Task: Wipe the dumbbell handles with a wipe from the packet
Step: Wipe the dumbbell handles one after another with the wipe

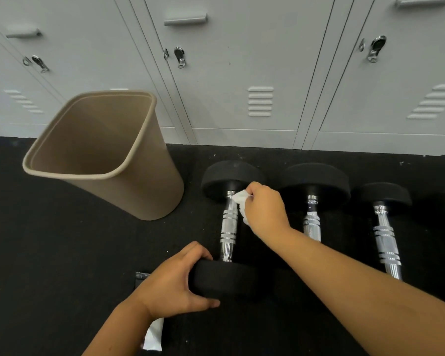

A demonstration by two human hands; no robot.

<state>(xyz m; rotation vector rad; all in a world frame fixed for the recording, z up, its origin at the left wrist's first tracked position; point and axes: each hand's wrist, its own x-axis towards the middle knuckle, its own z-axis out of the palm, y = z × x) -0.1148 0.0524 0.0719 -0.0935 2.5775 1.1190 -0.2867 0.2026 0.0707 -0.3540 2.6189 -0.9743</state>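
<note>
On the dark floor before the lockers (242,60), a tan bin (108,150) is stood at the left, probably for spent wipes. The leftmost dumbbell (229,227) is steadied at its near head, which is clasped by the left hand (175,281). A white wipe (240,199), pinched in the right hand (265,209), is pressed to the handle's far end.

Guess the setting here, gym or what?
Most likely a gym locker room or changing area. A row of grey metal lockers with latches lines the wall, chrome-handled dumbbells lie side by side on black rubber flooring, and a tan bin stands next to them.
</note>
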